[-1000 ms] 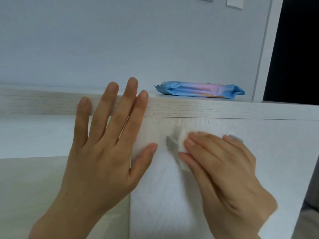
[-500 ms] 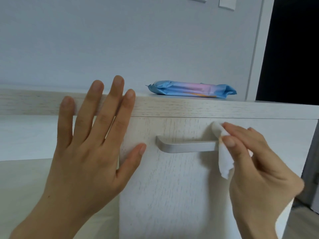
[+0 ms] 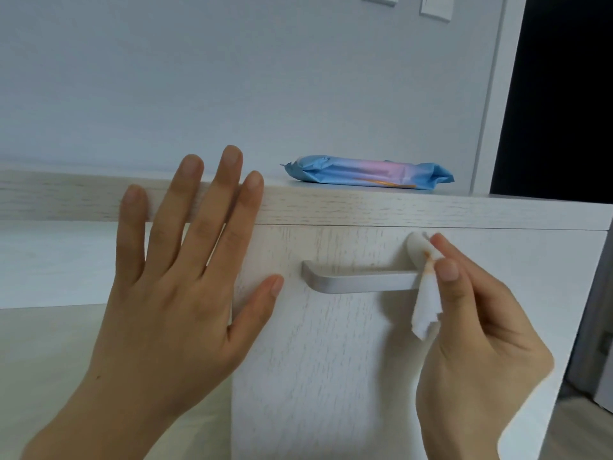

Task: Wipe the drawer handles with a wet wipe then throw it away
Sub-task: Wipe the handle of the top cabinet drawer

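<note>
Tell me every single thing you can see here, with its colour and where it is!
white wet wipe: one, white with an orange-brown smudge, at the handle's right end
silver metal bar handle: one, brushed silver, across the drawer front
pale wood drawer front: one, whitewashed, below the cabinet top
pale wood cabinet top: one, whitewashed, above the drawer
blue and pink plastic packet: one, lying on the cabinet top
white wall plates: two, white, at the top edge of the wall
pale blue wall: one, behind the cabinet
dark doorway: one, black, far right
left hand: one, flat with fingers spread, on the drawer's left edge
right hand: one, pinching the wipe
</note>
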